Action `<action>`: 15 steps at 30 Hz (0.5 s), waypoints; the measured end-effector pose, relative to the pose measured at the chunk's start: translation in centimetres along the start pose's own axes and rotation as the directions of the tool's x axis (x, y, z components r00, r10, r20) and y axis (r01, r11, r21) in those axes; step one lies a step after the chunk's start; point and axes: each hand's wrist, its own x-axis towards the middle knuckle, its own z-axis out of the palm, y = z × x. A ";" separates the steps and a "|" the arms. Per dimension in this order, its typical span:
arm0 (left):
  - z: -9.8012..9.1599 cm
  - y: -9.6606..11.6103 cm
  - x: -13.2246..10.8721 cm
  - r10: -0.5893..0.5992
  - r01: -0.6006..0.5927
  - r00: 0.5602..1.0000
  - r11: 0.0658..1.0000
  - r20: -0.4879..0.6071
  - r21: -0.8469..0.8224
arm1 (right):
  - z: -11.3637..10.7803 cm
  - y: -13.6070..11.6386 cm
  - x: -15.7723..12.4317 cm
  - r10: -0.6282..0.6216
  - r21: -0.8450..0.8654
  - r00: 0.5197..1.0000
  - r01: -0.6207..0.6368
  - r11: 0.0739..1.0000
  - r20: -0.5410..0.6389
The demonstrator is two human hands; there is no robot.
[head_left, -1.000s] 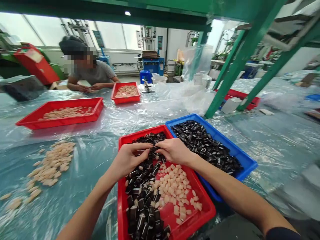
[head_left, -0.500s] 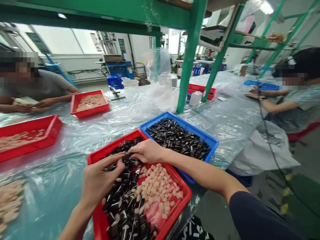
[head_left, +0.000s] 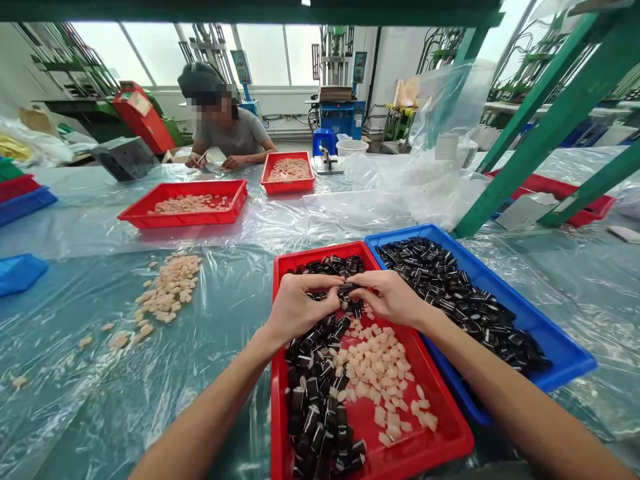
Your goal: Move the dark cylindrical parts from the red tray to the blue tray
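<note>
The left hand [head_left: 303,307] is pinching one end of a small black part [head_left: 346,288] between thumb and fingertips; the right hand [head_left: 393,297] is pinching the other end. Both grips are narrow and closing on the same part, apparently because a piece this small needs steadying from two sides. The part is sitting between the hands, above the far half of the red tray [head_left: 276,400]; anything slipping would probably be landing inside it. There, black pieces [head_left: 310,420] are lying mainly along the left, while pale chips [head_left: 375,363] are lying mostly to the right, likely keeping the kinds distinguishable. The blue tray [head_left: 570,373] is standing just beside, on the right, holding more black pieces [head_left: 465,300], presumably within easy reach. A plastic sheet [head_left: 100,280] is lying under both trays, probably as a clean base.
</note>
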 end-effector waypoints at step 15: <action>-0.7 0.6 0.3 -0.060 0.067 0.998 0.967 0.035 -0.245 | -0.6 -1.2 0.3 0.099 0.260 0.994 -0.105 0.960 0.034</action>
